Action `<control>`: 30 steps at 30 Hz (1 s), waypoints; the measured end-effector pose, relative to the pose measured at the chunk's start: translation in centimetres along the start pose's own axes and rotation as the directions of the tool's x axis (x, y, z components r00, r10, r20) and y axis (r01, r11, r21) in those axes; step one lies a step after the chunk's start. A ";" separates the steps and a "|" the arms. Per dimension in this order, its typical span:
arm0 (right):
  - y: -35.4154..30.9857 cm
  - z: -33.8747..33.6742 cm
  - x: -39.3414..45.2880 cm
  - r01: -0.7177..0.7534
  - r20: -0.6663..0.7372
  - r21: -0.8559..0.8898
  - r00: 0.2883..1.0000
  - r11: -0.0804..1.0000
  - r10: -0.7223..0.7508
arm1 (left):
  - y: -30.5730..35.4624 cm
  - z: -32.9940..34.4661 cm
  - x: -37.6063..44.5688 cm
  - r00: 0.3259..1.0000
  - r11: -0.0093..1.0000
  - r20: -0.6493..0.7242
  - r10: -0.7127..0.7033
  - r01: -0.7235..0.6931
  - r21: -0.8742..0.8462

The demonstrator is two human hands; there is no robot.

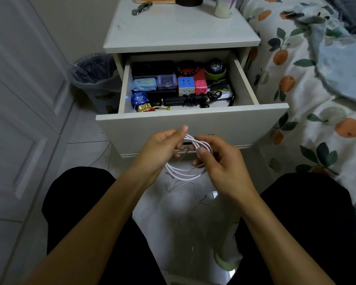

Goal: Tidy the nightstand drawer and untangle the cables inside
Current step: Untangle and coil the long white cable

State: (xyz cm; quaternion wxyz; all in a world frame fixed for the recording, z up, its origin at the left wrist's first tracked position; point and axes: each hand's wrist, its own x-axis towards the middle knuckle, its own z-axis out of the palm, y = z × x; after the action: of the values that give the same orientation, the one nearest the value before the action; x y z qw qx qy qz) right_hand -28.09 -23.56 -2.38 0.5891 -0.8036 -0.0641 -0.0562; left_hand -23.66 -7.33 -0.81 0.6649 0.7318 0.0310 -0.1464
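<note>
Head view: left hand and right hand close together at frame centre, both gripping coiled white cable, loops hanging below. Open drawer above, packed with small items; black cable bundle inside.

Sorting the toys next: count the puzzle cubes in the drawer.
2, side by side mid-drawer: a blue-topped cube and a pink cube touching its right side. Others may be hidden under the clutter.
</note>
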 end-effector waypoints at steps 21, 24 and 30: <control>-0.4 -1.2 1.1 -0.534 0.280 0.596 0.838 0.600 0.468 | -0.2 1.5 -0.3 0.986 0.986 -0.035 0.165 -0.164 0.030; -0.8 -1.0 1.1 -0.588 0.392 0.739 0.772 0.328 0.501 | -0.3 1.6 -0.1 0.997 0.993 -0.007 0.080 -0.081 -0.088; -1.2 -1.6 1.6 -0.583 0.447 0.777 0.776 0.236 0.445 | -0.1 1.5 -0.1 0.985 0.918 0.148 -0.090 0.140 -0.370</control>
State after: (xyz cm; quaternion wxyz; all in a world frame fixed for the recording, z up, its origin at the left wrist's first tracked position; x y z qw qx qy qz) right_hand -26.77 -24.68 -0.56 0.8965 -0.3456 0.1453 0.2360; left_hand -24.04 -8.74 -0.96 0.7847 0.5753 0.0589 -0.2232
